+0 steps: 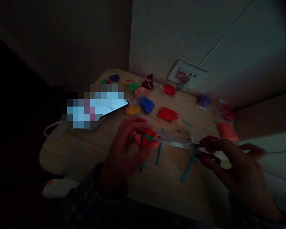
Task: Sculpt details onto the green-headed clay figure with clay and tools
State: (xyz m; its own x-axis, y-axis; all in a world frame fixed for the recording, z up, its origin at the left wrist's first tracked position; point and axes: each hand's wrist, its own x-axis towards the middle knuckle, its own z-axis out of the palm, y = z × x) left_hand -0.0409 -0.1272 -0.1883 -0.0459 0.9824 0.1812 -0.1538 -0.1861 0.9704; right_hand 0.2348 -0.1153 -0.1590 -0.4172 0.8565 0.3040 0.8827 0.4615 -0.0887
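Observation:
Between the thumb and fingers of my left hand [124, 152] is a small red and green clay figure [145, 140], partly hidden by the fingers. My right hand [238, 162] grips the dark handles of a pair of scissors [183, 144]. The blades point left, and their tips meet the green part of the figure; whether they press into it I cannot tell. Beneath the blades lies a thin teal stick [159, 154]. A flat blue-green strip [187, 170] rests just left of my right hand.
A lit phone [115, 108] stands tilted at the left, near a white cable [53, 127]. Behind my hands are a red clay packet [168, 114], blue clay [147, 105], yellow clay [132, 110] and a brown figure with a pink bow [148, 82]. A wall socket [187, 73] holds a plug.

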